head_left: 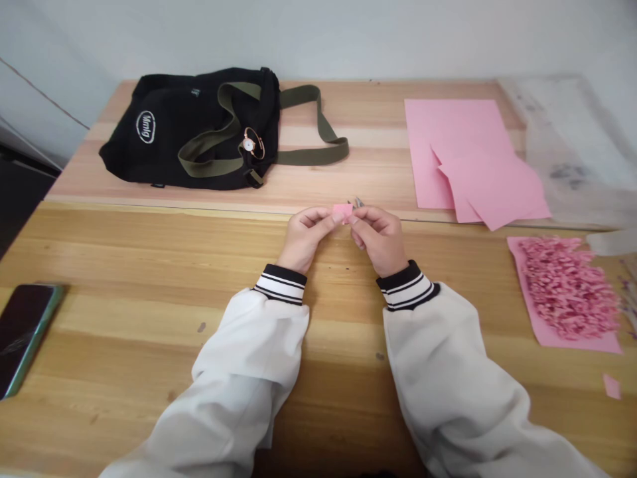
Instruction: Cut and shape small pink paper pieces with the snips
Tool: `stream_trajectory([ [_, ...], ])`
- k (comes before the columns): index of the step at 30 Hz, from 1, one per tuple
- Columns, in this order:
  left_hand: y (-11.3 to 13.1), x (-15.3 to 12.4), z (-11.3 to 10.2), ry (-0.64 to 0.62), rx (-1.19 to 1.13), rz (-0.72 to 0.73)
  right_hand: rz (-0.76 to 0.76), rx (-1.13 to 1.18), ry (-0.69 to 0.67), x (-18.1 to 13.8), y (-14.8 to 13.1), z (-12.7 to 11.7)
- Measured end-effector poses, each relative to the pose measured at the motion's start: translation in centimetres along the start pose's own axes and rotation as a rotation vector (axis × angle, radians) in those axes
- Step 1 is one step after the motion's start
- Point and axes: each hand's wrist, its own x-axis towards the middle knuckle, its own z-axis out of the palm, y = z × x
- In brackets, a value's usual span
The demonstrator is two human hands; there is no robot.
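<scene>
Both of my hands meet over the middle of the wooden table and pinch one small pink paper piece. My left hand grips its left side with curled fingers. My right hand grips its right side, fingers closed. A small dark metal object shows just behind the paper, too small to name. Both arms wear white sleeves with striped black cuffs.
A black bag with olive straps and a wristwatch lies at the back left. Pink paper sheets lie at the back right. A pink sheet heaped with small folded pink pieces sits right. A phone lies at the left edge.
</scene>
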Motion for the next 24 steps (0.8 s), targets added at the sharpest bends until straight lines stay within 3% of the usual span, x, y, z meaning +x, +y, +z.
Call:
stream_trajectory([
  [24,0.0,-0.01,-0.02,-0.001,0.051,-0.009,-0.033,-0.08,0.02,-0.01,0.08,-0.05],
])
